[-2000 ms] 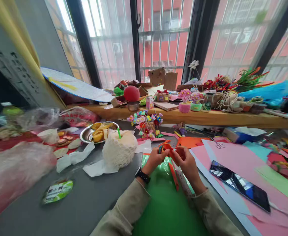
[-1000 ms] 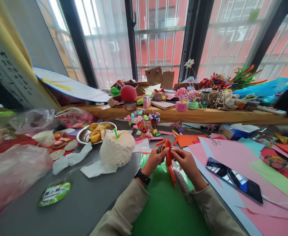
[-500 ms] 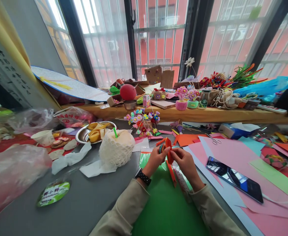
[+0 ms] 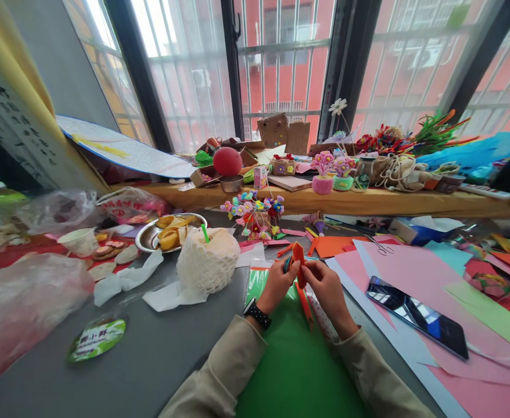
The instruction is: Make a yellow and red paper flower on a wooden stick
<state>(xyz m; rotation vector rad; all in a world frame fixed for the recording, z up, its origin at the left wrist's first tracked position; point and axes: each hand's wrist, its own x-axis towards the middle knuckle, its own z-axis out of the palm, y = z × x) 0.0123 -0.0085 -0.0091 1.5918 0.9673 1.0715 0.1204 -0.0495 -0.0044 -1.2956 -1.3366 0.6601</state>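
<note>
Between my two hands is a small folded piece of orange paper (image 4: 298, 255), held upright above the green sheet (image 4: 298, 366). My left hand (image 4: 276, 285) pinches it from the left, with a dark watch on that wrist; a bit of blue shows by the fingers, too small to name. From the right, my right hand (image 4: 325, 285) grips the same paper with thumb and fingertips. Just below the hands, an orange paper strip (image 4: 305, 306) lies on the green sheet. A clear plastic sleeve (image 4: 257, 278) sits under the left hand's side.
To the left stand a coconut in a white foam net (image 4: 209, 264) and a metal bowl with banana peel (image 4: 142, 238). A phone (image 4: 418, 316) rests on pink paper (image 4: 468, 371) at right, near scissors (image 4: 383, 248). Ahead is a bunch of small craft flowers (image 4: 255, 216).
The fingers have shifted slightly around the orange paper, which now stands more upright and looks narrower. The whole view has moved very slightly.
</note>
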